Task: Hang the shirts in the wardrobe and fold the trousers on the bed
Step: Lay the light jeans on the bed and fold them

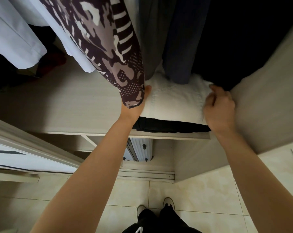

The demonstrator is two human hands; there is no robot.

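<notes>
On the shelf (pixel 75 105) my right hand (pixel 219 106) pinches the white trousers (pixel 174 100), probably to keep their fold; my left hand (pixel 138 111) is half hidden, grip unclear.

White is recorded on the folded trousers (pixel 176 101), black on the garment (pixel 171 126) beneath, a plum print of cream blotches, stripes and dots on the hanging shirt (pixel 105 47), and pale beige wood grain on the shelf (pixel 66 101).
</notes>
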